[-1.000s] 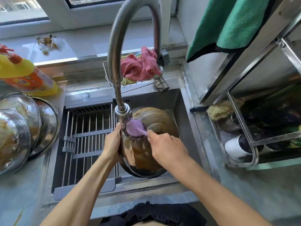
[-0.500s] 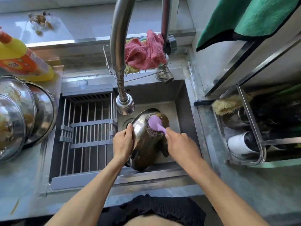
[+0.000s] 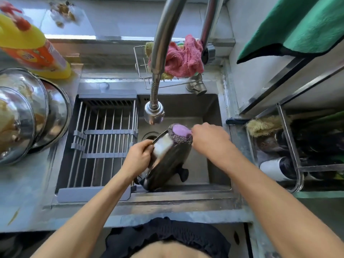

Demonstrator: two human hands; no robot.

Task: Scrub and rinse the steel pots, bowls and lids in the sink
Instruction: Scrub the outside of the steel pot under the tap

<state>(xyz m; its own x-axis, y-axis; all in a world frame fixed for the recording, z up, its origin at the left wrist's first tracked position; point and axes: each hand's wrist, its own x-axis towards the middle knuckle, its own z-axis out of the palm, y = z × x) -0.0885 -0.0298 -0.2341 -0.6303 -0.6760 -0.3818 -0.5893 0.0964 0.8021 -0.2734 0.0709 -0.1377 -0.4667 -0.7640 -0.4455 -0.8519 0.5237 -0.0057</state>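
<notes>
My left hand (image 3: 138,157) grips the rim of the steel pot (image 3: 167,164), fingers curled round its edge. The pot is tipped on its side in the right half of the sink (image 3: 214,108), its bottom edge down near the front wall and a dark handle sticking out to the right. My right hand (image 3: 209,136) holds the handle of the purple scrub brush (image 3: 180,132), fingers curled tight. The brush's wiry pad presses on the top of the pot. The tap head (image 3: 154,113) hangs just above and behind the pot. A grey rack (image 3: 104,144) lies over the left half of the sink. A pink cloth (image 3: 184,56) sits in a wire basket at the back edge of the sink. On the bench at the left edge, shiny steel bowls (image 3: 28,112) lean in a stack, and a yellow soap bottle (image 3: 31,45) stands behind them. A green towel (image 3: 297,25) hangs at the top right
</notes>
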